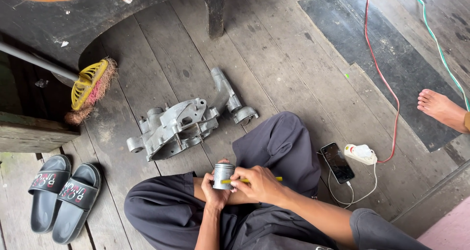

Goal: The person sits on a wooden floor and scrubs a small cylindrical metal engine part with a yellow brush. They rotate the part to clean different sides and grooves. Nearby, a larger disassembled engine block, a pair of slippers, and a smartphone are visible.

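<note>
So I had the piston [223,174] in my left hand [215,191], fingers wrapped round the lower skirt from underneath, held upright with its crown pointing up and away from my lap. My right hand [259,184] was pinched shut on a thin yellow stick [249,180], some kind of pencil or marker, couldn't tell which. The stick lay crosswise to the piston's axis, tip touching the piston's side up near the ring grooves, tail sticking out to the right past my knuckles. So the piston sat just left of the right hand's grip, both hands touching over my crossed legs.

Further out from the piston, straight ahead on the plank floor [293,69], lay the grey engine crankcase [176,127], well apart from my hands. Off to the piston's right sat my phone [338,162], plugged into a white power strip [361,153]. Left of it, a pair of black slides [63,193], and beyond those a yellow broom [90,88].
</note>
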